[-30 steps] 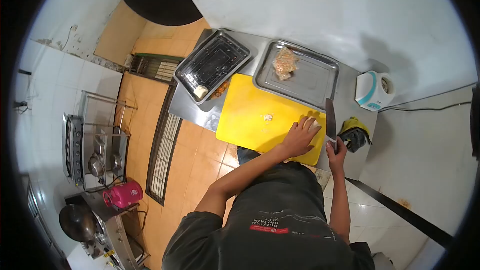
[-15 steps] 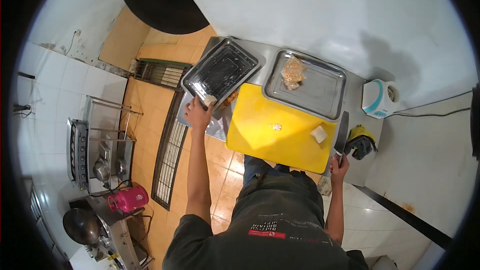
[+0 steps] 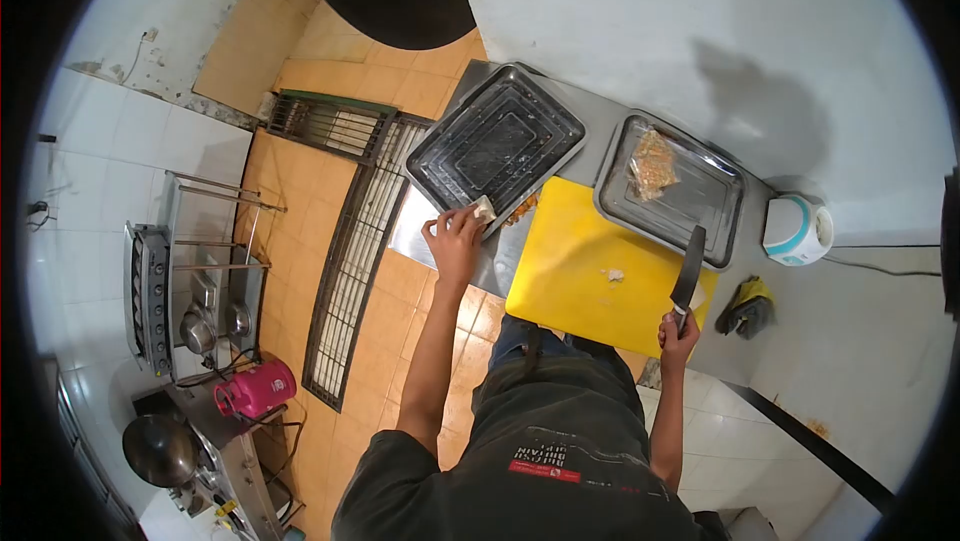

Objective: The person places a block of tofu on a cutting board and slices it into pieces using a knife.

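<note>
A metal table (image 3: 592,141) is standing against a pale wall (image 3: 620,21), carrying a yellow cutting board (image 3: 570,271), a dark tray (image 3: 497,146) and a grey tray (image 3: 680,226) with a clear bag of orange-tinged bits (image 3: 653,166). A white-and-teal appliance (image 3: 797,231) and a dark-and-yellow cloth item (image 3: 747,308) are sitting toward the right. Orange tiles (image 3: 385,316) are covering the floor at left, where a pink gas cylinder (image 3: 256,388) and a black wok (image 3: 160,449) are showing.

A white block (image 3: 484,211) is resting at the dark tray's near corner, looking pale, small and blunt-edged. Another pale block (image 3: 698,297) is lying on the board, partly behind the knife, and white crumbs (image 3: 614,275) are dotting its middle.

The left hand (image 3: 456,240) is curling partway, fingertips touching the white block; whether it is gripping, I cannot tell. The right hand (image 3: 679,333) is closing around the handle of a knife (image 3: 689,269), its broad blade pointing away from the body.
</note>
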Action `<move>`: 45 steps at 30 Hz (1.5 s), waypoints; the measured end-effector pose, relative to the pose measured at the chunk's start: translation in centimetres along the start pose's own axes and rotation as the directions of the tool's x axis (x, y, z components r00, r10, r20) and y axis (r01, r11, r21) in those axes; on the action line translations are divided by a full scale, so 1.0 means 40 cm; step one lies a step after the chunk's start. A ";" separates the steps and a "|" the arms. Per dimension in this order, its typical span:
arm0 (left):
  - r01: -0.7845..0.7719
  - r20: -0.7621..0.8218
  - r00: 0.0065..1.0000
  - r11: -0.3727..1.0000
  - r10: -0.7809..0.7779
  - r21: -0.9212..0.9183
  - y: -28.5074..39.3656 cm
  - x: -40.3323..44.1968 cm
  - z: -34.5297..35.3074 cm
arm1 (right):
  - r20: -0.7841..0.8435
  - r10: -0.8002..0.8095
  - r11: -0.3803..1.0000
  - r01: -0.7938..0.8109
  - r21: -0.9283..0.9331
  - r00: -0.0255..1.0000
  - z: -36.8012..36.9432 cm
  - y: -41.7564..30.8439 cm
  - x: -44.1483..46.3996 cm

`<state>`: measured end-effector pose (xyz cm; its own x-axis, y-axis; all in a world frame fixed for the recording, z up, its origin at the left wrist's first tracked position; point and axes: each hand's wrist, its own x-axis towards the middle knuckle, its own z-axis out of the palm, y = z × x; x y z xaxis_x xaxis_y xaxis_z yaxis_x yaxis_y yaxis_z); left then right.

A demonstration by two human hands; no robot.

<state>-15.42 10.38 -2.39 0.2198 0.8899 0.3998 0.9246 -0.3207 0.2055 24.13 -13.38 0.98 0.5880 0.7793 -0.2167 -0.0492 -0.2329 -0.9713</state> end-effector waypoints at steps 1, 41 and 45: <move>0.003 0.006 1.000 1.000 -0.003 -0.007 -0.004 -0.001 0.002 | 0.001 0.006 1.000 -0.006 -0.019 1.000 0.009 0.005 -0.012; -0.164 0.388 0.860 0.900 0.331 -0.405 1.013 -0.142 0.134 | 0.212 0.113 0.969 -0.154 0.191 0.971 -0.321 0.028 0.151; -0.115 0.373 0.865 0.856 0.335 -0.504 0.980 -0.147 0.136 | 0.274 0.180 0.965 -0.223 0.135 0.945 -0.323 0.055 0.132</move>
<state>21.25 -5.64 -1.55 0.6163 0.7833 0.0818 0.6095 -0.5402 0.5803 37.56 -17.32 -1.03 0.3255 0.8537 -0.4065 -0.2875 -0.3202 -0.9027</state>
